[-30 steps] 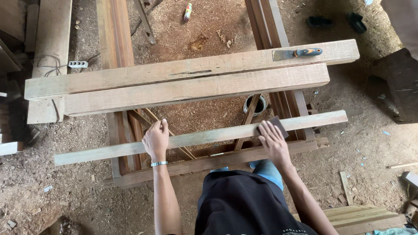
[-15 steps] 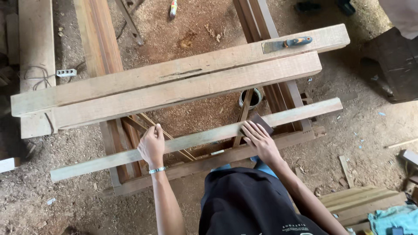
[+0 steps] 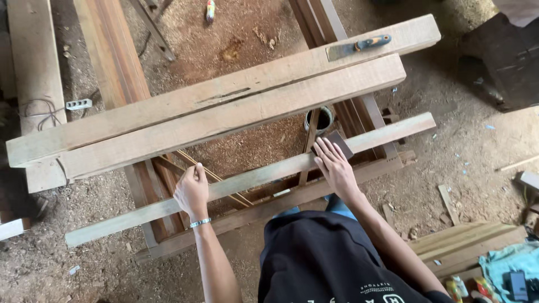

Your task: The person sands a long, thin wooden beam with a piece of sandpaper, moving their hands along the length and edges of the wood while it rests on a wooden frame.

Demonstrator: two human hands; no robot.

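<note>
One camera only, worn on the head, looking steeply down over the person's own chest; the left hand [image 3: 192, 193] and right hand [image 3: 334, 166] sit near the lower middle; the sawdust floor [image 3: 236, 39] fills the top, perhaps slightly tilted; no second view overlaps.

Your left hand [image 3: 192, 192] on thin slat [image 3: 247, 179] | right hand [image 3: 335, 166] farther right, on sanding pad [image 3: 340, 143] | two beams [image 3: 224, 112] behind slat — scraper [image 3: 359, 46] on rear beam.
</note>
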